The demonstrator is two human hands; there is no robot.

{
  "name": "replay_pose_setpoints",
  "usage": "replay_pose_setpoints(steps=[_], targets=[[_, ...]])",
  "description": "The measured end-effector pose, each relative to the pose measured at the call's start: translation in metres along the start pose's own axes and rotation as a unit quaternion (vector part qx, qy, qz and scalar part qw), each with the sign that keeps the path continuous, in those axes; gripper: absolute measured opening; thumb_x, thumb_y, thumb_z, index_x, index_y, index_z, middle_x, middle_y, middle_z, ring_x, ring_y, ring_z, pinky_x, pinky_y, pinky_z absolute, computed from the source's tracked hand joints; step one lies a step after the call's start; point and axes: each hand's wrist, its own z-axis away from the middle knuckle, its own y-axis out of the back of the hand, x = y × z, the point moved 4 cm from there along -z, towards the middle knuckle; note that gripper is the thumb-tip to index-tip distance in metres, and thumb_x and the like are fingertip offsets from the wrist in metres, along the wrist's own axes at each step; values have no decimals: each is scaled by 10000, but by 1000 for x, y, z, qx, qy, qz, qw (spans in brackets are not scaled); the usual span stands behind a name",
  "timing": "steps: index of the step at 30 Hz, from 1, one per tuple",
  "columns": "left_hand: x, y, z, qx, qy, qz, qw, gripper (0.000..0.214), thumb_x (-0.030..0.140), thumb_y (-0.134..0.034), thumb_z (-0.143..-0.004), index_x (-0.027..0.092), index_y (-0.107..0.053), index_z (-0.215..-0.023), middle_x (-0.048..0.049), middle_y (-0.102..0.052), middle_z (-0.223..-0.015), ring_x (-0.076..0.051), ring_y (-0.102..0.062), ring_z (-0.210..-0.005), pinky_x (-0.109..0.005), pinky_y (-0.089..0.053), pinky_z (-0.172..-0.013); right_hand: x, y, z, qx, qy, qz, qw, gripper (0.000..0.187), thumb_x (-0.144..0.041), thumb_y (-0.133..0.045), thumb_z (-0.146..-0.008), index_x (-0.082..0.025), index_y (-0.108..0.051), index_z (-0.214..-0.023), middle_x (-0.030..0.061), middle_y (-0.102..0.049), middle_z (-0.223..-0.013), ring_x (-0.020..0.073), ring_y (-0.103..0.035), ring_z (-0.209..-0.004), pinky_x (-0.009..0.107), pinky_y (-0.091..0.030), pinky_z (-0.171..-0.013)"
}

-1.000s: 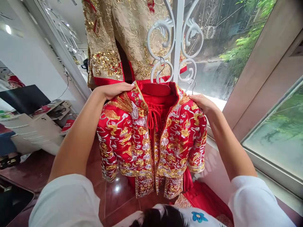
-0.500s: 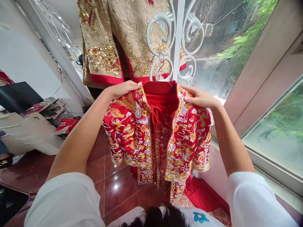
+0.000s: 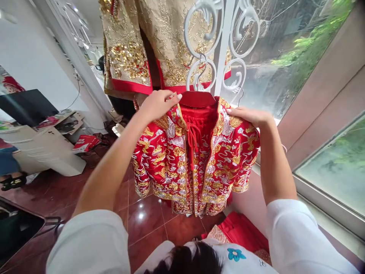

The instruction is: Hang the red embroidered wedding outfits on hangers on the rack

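Observation:
A red jacket (image 3: 171, 160) embroidered in gold and silver hangs open-fronted on a red hanger (image 3: 198, 99), whose metal hook sits in a loop of the white scrolled stand (image 3: 221, 49). My left hand (image 3: 158, 104) grips the jacket's left shoulder by the collar, fingers curled over the fabric. My right hand (image 3: 248, 115) holds the right shoulder, fingers pressed on the embroidery. A red drawstring garment (image 3: 195, 131) shows inside the jacket. Above hangs a gold beaded jacket (image 3: 134, 49) with red trim.
A large window (image 3: 285, 57) with a sloping frame is to the right, greenery outside. Red fabric (image 3: 242, 234) lies on the red tiled floor (image 3: 142, 224) below. White furniture (image 3: 42, 152) with papers and a dark screen (image 3: 27, 108) stands at the left. A black object (image 3: 14, 232) is at lower left.
The red jacket has risen and shifted slightly right with both hands. My left hand moved closer to the collar and hanger; the front panels have drawn together.

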Motion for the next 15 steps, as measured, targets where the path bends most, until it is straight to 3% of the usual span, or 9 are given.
replay_pose_setpoints(steps=[2,4,6,8,9,11,13,15], targets=[[8,-12,45,165,23,-70,984,444,530,-430,-849,208,-566,-1123,-111,-601,-1147,-301,-442,-1235,-460,-323,-1058,-7,-9,11,138,38,118,983,545,-654,-536,-776,-145,-676,-916,142,-664,-806,256,-618,-735,426,-515,-682],[12,-43,90,244,78,-123,959,479,512,-449,-838,216,-496,-1212,-135,-495,-1291,-334,-325,-1322,-516,-228,-1110,-15,-32,32,334,106,220,910,548,-594,-477,-838,-141,-613,-1114,174,-638,-995,308,-595,-949,494,-465,-833],[9,-87,119,220,144,-141,954,623,555,-506,-790,175,-434,-1278,-201,-361,-1387,-391,-225,-1358,-578,-165,-1112,-15,-70,54,488,170,268,813,606,-541,-461,-857,-137,-461,-1309,212,-495,-1276,345,-447,-1214,533,-377,-958],[-1,-126,131,178,187,-132,957,611,523,-499,-809,153,-418,-1289,-244,-310,-1404,-420,-191,-1361,-630,-145,-1080,-3,-110,62,532,189,317,762,721,-537,-514,-815,-127,-351,-1386,237,-313,-1423,375,-295,-1329,554,-324,-996],[-6,-139,133,174,195,-129,957,570,486,-487,-829,143,-424,-1280,-260,-311,-1397,-424,-202,-1354,-642,-162,-1058,6,-125,62,541,180,330,753,740,-520,-533,-800,-122,-333,-1391,247,-273,-1439,383,-288,-1326,552,-332,-980],[-16,-148,138,212,190,-141,948,446,395,-478,-854,126,-472,-1209,-279,-382,-1331,-415,-297,-1304,-627,-245,-1010,29,-139,61,550,155,318,756,647,-428,-545,-784,-113,-386,-1326,252,-398,-1339,356,-441,-1190,486,-407,-876],[-21,-140,149,280,163,-175,930,317,322,-507,-839,122,-530,-1084,-253,-507,-1185,-372,-454,-1172,-548,-357,-943,51,-135,61,546,121,270,784,421,-307,-507,-777,-132,-482,-1159,154,-599,-1023,249,-575,-853,358,-429,-697],[-19,-128,165,311,130,-215,917,175,284,-538,-819,147,-567,-924,-164,-608,-948,-286,-585,-931,-414,-443,-804,63,-126,62,508,111,221,825,170,-238,-458,-773,-171,-513,-919,11,-555,-673,144,-482,-555,265,-349,-561]])
